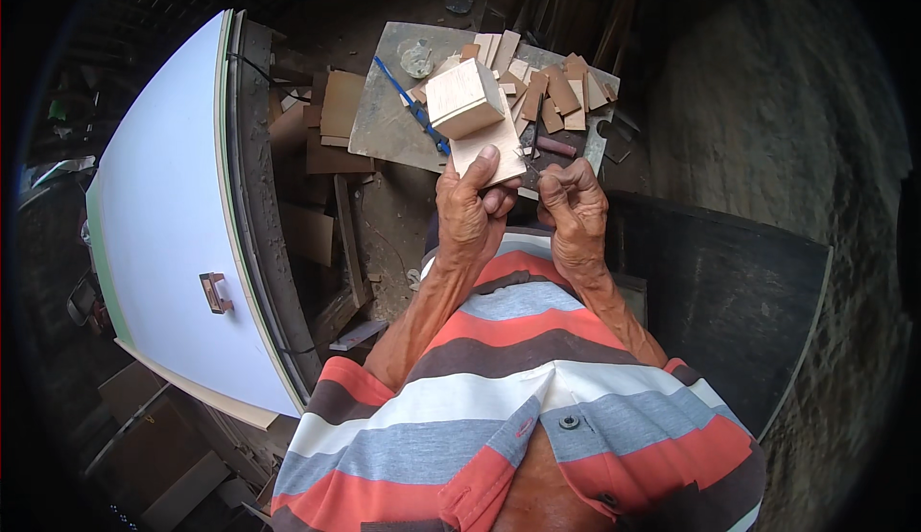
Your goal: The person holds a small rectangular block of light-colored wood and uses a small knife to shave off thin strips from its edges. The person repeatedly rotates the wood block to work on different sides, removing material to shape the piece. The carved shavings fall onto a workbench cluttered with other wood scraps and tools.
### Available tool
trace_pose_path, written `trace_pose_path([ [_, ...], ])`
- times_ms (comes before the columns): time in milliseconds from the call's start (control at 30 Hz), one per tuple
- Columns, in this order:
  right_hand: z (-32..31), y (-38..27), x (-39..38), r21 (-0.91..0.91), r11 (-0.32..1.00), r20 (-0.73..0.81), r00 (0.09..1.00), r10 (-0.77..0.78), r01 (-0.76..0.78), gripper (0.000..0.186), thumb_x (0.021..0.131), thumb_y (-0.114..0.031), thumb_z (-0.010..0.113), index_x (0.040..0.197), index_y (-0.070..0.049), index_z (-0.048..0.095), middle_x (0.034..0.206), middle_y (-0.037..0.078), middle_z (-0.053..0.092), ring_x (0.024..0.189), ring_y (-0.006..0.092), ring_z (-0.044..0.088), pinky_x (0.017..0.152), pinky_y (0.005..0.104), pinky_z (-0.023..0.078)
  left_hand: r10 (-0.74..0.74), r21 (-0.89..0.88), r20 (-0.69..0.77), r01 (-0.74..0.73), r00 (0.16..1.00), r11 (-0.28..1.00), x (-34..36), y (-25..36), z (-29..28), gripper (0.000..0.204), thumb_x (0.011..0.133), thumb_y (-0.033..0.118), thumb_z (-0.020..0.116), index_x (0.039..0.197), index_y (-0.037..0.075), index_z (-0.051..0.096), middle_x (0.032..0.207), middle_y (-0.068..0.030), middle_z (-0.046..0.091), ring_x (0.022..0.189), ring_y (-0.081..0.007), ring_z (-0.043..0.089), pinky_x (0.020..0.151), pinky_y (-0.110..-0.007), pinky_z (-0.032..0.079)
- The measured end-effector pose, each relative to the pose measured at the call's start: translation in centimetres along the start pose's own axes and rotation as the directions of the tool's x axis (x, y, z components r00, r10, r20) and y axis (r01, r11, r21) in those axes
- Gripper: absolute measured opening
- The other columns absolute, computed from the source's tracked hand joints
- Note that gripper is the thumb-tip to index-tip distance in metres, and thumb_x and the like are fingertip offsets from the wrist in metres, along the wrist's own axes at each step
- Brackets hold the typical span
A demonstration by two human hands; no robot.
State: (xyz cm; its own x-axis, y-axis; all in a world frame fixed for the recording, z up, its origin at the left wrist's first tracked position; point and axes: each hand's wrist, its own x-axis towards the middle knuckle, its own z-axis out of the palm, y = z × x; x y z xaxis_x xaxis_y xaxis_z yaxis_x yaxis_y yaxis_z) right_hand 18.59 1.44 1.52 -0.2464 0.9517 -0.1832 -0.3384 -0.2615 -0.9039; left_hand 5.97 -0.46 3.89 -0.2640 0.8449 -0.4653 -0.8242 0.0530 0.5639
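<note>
My left hand (468,208) is closed on a pale wooden piece, its thumb pressed on top of the flat board (492,151). A box-like wooden block (463,97) stands at the far end of that board. Close to the board's right edge, my right hand (576,213) has its thumb and forefinger pinched together. A thin dark sliver shows by those fingertips, too small to name. Just beyond them lies a reddish-brown cylinder (556,146) and a slim dark stick (537,127).
A grey work board (384,134) carries several small wood offcuts (561,91), a clear dish (415,58) and a long blue tool (405,100). At left stands a large white panel (173,215) with a small metal piece (216,293). A black panel (715,292) is at right.
</note>
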Motion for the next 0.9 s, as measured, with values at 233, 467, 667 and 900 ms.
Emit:
trace_pose_path([
  [233, -0.2, -1.2, 0.9, 0.170, 0.942, 0.082, 0.957, 0.280, -0.290, 0.013, 0.094, -0.016, 0.061, 0.085, -0.013, 0.052, 0.069, -0.007, 0.045, 0.056, 0.0001, 0.034, 0.045, 0.0169, 0.027, 0.163, 0.147, -0.102, -0.147, 0.981, 0.978, 0.2, -0.5, 0.4, 0.021, 0.093, 0.018, 0.058, 0.104, 0.002, 0.052, 0.071, -0.0059, 0.059, 0.044, -0.0022, 0.040, 0.041, -0.017, 0.029],
  [467, -0.3, -1.4, 0.9, 0.235, 0.946, 0.115, 0.972, 0.203, -0.225, 0.011, 0.094, -0.016, 0.059, 0.087, -0.013, 0.052, 0.067, -0.008, 0.044, 0.056, -0.0008, 0.033, 0.044, 0.0169, 0.026, -0.075, -0.146, -0.012, 0.073, 0.997, 0.987, 0.8, 0.3, -0.7, 0.015, 0.094, 0.016, 0.055, 0.097, 0.002, 0.054, 0.067, -0.0033, 0.057, 0.043, -0.0020, 0.040, 0.043, -0.019, 0.031],
  [667, -0.8, -0.6, 1.3, 0.011, 0.990, 0.080, 0.987, 0.137, -0.138, 0.014, 0.093, -0.015, 0.062, 0.083, -0.011, 0.054, 0.067, -0.009, 0.044, 0.056, -0.0015, 0.033, 0.046, 0.0165, 0.026, -0.096, -0.173, -0.002, 0.094, 0.995, 0.980, 1.1, 0.2, -0.9, 0.014, 0.094, 0.015, 0.055, 0.097, 0.001, 0.054, 0.068, -0.0044, 0.057, 0.045, -0.0020, 0.041, 0.044, -0.019, 0.032],
  [900, 0.3, -0.5, 1.3, -0.149, 0.987, 0.010, 0.998, -0.056, 0.057, 0.014, 0.092, -0.014, 0.063, 0.083, -0.009, 0.054, 0.070, -0.008, 0.049, 0.058, -0.0016, 0.037, 0.049, 0.0160, 0.029, -0.135, -0.124, 0.011, 0.136, 0.991, 0.983, 0.9, -0.2, -0.4, 0.015, 0.093, 0.014, 0.057, 0.100, 0.001, 0.054, 0.069, -0.0048, 0.057, 0.045, -0.0025, 0.041, 0.044, -0.019, 0.032],
])
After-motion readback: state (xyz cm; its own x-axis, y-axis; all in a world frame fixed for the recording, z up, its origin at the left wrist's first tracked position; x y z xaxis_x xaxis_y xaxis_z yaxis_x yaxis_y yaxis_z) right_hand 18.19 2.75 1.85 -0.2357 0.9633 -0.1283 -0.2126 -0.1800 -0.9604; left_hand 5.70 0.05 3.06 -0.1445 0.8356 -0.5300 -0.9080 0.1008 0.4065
